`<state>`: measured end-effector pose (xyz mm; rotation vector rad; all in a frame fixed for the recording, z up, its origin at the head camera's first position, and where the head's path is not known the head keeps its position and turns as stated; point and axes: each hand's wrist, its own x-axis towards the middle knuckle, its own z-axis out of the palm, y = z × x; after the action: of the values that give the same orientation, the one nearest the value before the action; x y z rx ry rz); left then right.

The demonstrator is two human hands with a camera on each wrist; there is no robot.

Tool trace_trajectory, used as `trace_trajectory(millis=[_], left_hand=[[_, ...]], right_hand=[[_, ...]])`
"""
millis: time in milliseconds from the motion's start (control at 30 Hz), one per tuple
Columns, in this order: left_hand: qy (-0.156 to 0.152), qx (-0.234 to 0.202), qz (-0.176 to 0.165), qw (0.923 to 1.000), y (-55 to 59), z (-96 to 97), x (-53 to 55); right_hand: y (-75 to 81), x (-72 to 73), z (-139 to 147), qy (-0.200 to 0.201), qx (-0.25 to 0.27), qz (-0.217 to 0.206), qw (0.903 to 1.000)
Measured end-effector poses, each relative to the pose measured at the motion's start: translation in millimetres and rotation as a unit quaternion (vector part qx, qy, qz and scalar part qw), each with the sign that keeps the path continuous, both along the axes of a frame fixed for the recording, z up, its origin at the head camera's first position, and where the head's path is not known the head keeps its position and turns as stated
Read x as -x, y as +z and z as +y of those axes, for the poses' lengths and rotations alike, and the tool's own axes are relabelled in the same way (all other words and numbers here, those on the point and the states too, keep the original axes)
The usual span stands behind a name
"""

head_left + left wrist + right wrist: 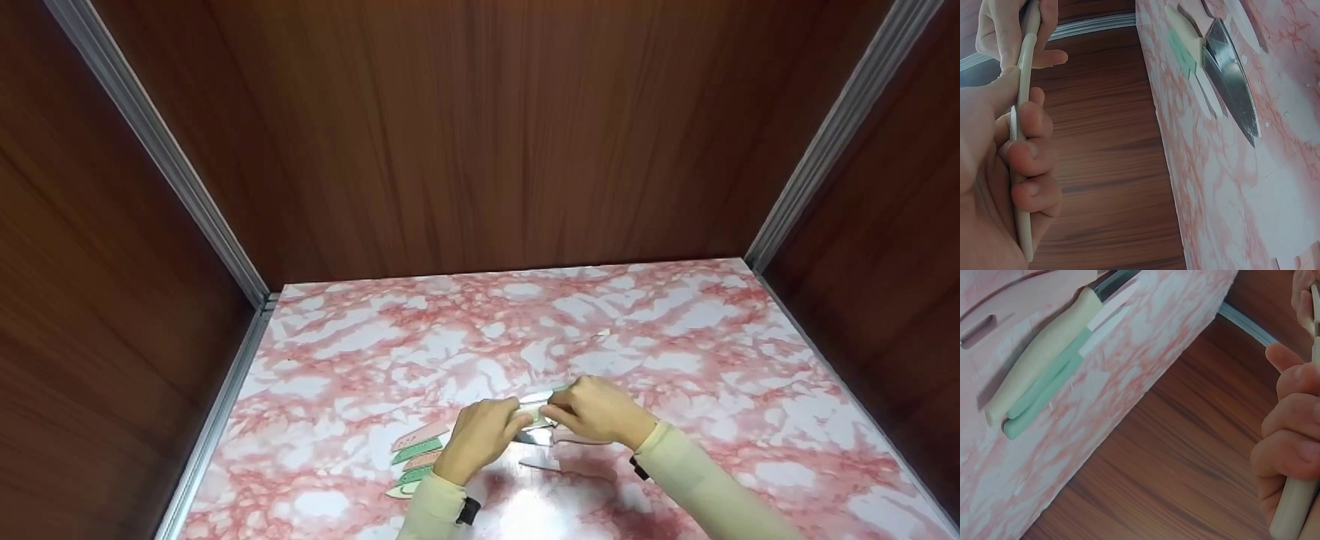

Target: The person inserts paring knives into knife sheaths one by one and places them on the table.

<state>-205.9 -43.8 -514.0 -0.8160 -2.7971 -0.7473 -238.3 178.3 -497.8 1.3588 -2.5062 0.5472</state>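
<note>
My left hand (480,431) grips a flat cream blade cover (1025,236), seen edge-on in the left wrist view. The fingers curl along one side, the thumb along the other. My right hand (600,411) holds a knife by its cream handle (1296,509). Both hands meet just above the table, where cover and knife are in line; the fingers hide how far the blade lies inside. Beneath them lie a cream-handled knife (1044,354) with a dark blade (1230,84), green-handled knives (1053,385) and a pink-handled knife (585,469).
Left of my left hand, several blade covers lie in a slanting row, among them a pink one (420,436), a green one (416,450) and a cream one (403,490). Brown wood-look panels (480,150) enclose the pink marbled table (360,352) at the back and sides.
</note>
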Motion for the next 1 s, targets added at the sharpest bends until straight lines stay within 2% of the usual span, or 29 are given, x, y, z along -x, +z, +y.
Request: trace_trajectory(millis=[300,600,767,1000], left_hand=[[-0.003,0.008,0.003,1.0000,1.0,-0.6,0.8],[-0.014,0.007,-0.028,0.9995,3.2,-8.9,6.0],[-0.003,0.000,-0.038,0.9993,5.3,-20.6,10.5],[0.021,-0.015,-0.037,0.9990,6.1,-41.0,14.8]], right_hand=[[-2.9,-0.9,-1,-0.004,0.005,-0.003,1.0000],[-8.9,4.5,2,-0.026,-0.012,-0.063,0.9976],[-10.9,12.2,7,-0.034,0.001,-0.053,0.9981],[-14.0,22.4,17,-0.064,0.017,-0.036,0.9971]])
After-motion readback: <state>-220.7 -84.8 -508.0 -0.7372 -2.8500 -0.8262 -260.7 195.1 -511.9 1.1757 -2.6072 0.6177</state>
